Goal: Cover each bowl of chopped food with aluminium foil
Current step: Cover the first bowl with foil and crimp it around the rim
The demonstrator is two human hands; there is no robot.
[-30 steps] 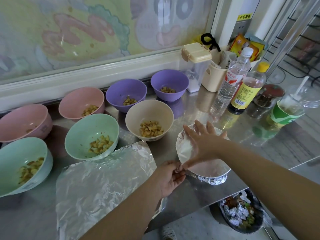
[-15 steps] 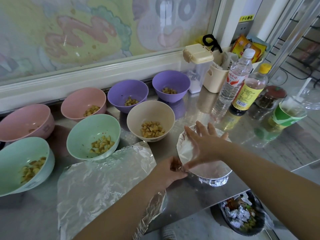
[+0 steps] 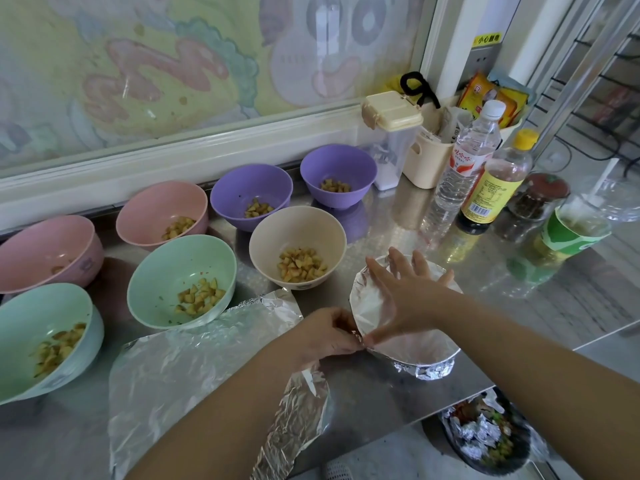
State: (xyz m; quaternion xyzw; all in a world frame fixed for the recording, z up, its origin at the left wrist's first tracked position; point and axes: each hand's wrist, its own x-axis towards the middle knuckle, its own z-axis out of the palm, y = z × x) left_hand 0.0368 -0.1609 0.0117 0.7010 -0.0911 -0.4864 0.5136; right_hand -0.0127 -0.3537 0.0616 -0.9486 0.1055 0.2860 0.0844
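Steel counter (image 3: 571,299) seen from above, backed by a painted panel. A loose sheet of aluminium foil (image 3: 194,368) lies flat at the near edge; its crumpled right corner passes under the left forearm and overhangs the counter. Behind it stand seven uncovered bowls: two green, far-left green bowl (image 3: 31,317) and middle green bowl (image 3: 166,268); two pink, far-left pink bowl (image 3: 45,251) and second pink bowl (image 3: 156,202); a cream bowl (image 3: 294,230); and two purple, nearer purple bowl (image 3: 249,185) and farther purple bowl (image 3: 336,164). To the right of the sheet, near the counter's front edge, sits the foil-covered bowl (image 3: 415,351), with foil stretched smooth over its mouth and crimped down round its wall. The right hand (image 3: 405,289) lies flat on the foil top, fingers straight and spread apart, its thumb reaching to the near-left rim. The left hand (image 3: 329,336) meets it there, fingers curled together and pinching the foil edge at the rim. At the right rear stand a clear bottle (image 3: 464,168), a yellow-capped bottle (image 3: 491,188) and a green cup (image 3: 568,233). Yellow chopped food (image 3: 301,265) lies in the bottoms of the open bowls; little of it shows in the far-left pink bowl.
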